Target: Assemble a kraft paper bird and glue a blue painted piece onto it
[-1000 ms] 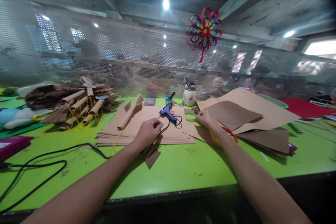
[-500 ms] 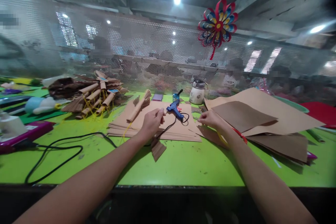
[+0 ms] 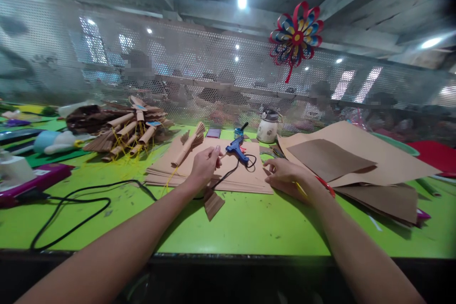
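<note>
My left hand (image 3: 205, 166) is closed, thumb up, over the stack of brown paper sheets (image 3: 245, 185). From beneath it sticks out the fan-like end of a pleated brown paper piece (image 3: 214, 205); the rest is hidden by the hand. Just right of its fingertips lies a blue hot glue gun (image 3: 237, 149) on the stack. My right hand (image 3: 285, 173) hovers at the stack's right edge, fingers curled with the tips apart, and I see nothing held in it. Red-and-yellow handles (image 3: 324, 186) show beside its wrist. A rolled paper piece with a pleated end (image 3: 188, 147) lies on the stack.
A heap of rolled paper pieces with yellow strings (image 3: 137, 133) lies at left. A black cable (image 3: 107, 185) loops across the green table (image 3: 249, 232). Larger brown sheets (image 3: 356, 147) lie at right. Behind stand a white jar (image 3: 268, 127) and a perforated metal screen (image 3: 213, 66).
My right hand has shifted slightly left and down toward the stack's edge, and its fingertips have parted. My left hand has hardly moved, still closed over the pleated paper piece.
</note>
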The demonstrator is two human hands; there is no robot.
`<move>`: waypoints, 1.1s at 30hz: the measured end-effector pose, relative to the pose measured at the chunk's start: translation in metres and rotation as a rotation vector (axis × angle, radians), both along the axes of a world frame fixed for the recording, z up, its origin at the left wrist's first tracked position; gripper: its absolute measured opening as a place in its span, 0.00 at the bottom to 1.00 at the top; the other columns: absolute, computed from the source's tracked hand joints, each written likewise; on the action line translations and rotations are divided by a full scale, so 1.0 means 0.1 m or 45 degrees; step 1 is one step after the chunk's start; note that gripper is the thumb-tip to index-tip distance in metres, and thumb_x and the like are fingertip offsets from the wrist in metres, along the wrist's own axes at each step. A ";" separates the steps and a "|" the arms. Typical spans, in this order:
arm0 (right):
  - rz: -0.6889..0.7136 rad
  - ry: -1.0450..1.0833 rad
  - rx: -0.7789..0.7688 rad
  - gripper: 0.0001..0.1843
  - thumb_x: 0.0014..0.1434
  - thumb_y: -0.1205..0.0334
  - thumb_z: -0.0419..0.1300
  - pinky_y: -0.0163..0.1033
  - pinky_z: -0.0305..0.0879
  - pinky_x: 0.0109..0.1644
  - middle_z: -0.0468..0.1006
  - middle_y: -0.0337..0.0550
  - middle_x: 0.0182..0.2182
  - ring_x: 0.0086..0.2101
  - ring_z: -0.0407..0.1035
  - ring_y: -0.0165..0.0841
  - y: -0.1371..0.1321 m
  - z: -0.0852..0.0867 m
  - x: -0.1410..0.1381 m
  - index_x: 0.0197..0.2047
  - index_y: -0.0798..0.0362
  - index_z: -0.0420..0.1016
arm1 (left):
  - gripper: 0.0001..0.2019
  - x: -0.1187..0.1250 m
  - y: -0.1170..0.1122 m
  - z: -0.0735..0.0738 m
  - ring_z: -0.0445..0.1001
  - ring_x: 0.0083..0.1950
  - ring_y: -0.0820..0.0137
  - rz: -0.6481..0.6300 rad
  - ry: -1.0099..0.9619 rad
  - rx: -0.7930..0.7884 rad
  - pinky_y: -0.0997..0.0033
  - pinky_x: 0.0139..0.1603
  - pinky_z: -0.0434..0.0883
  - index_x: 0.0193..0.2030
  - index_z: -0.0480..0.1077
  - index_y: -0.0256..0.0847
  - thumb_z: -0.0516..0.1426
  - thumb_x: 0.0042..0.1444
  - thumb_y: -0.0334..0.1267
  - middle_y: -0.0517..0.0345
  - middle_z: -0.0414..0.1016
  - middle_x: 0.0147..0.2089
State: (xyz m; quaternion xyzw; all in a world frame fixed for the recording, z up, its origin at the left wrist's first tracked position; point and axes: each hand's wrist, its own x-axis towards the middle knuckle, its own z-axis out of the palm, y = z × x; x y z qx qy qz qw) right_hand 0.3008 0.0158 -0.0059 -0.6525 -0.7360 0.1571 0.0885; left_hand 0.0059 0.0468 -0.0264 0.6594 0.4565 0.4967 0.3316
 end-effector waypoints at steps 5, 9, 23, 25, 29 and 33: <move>-0.007 0.139 0.002 0.34 0.45 0.61 0.71 0.39 0.63 0.39 0.80 0.51 0.46 0.42 0.72 0.42 -0.03 0.02 -0.03 0.57 0.54 0.77 | 0.15 0.01 -0.02 0.01 0.74 0.32 0.73 -0.022 0.036 -0.024 0.69 0.35 0.75 0.43 0.72 0.35 0.55 0.68 0.47 0.58 0.74 0.36; -0.012 0.361 -0.012 0.18 0.43 0.63 0.71 0.38 0.60 0.34 0.78 0.44 0.31 0.31 0.69 0.36 -0.01 0.02 -0.06 0.40 0.55 0.82 | 0.15 0.02 -0.03 0.01 0.74 0.33 0.72 -0.034 0.060 -0.036 0.68 0.36 0.75 0.44 0.72 0.35 0.56 0.68 0.47 0.57 0.75 0.37; -0.187 1.398 0.301 0.26 0.37 0.40 0.74 0.39 0.64 0.34 0.78 0.40 0.26 0.27 0.69 0.33 -0.06 0.00 -0.44 0.29 0.53 0.76 | 0.15 0.10 -0.21 0.00 0.70 0.27 0.76 -0.446 0.090 -0.221 0.74 0.28 0.71 0.40 0.71 0.35 0.56 0.68 0.47 0.61 0.71 0.31; -0.196 1.435 0.340 0.25 0.36 0.41 0.75 0.39 0.64 0.34 0.77 0.39 0.25 0.27 0.68 0.33 -0.08 0.01 -0.53 0.27 0.53 0.77 | 0.15 0.12 -0.25 0.02 0.70 0.26 0.76 -0.542 0.075 -0.251 0.75 0.27 0.71 0.41 0.72 0.35 0.56 0.68 0.46 0.62 0.71 0.30; -0.173 1.479 0.356 0.22 0.37 0.44 0.74 0.40 0.64 0.35 0.77 0.38 0.24 0.27 0.67 0.33 -0.15 0.03 -0.67 0.25 0.53 0.77 | 0.14 0.13 -0.30 0.04 0.70 0.26 0.76 -0.670 0.015 -0.290 0.75 0.27 0.70 0.45 0.72 0.35 0.56 0.68 0.46 0.61 0.73 0.31; -0.146 1.513 0.328 0.20 0.40 0.45 0.74 0.39 0.64 0.37 0.76 0.38 0.24 0.27 0.67 0.32 -0.18 0.00 -0.75 0.24 0.53 0.78 | 0.17 0.12 -0.35 0.09 0.71 0.26 0.75 -0.723 -0.036 -0.291 0.72 0.31 0.71 0.36 0.72 0.35 0.56 0.67 0.48 0.60 0.74 0.31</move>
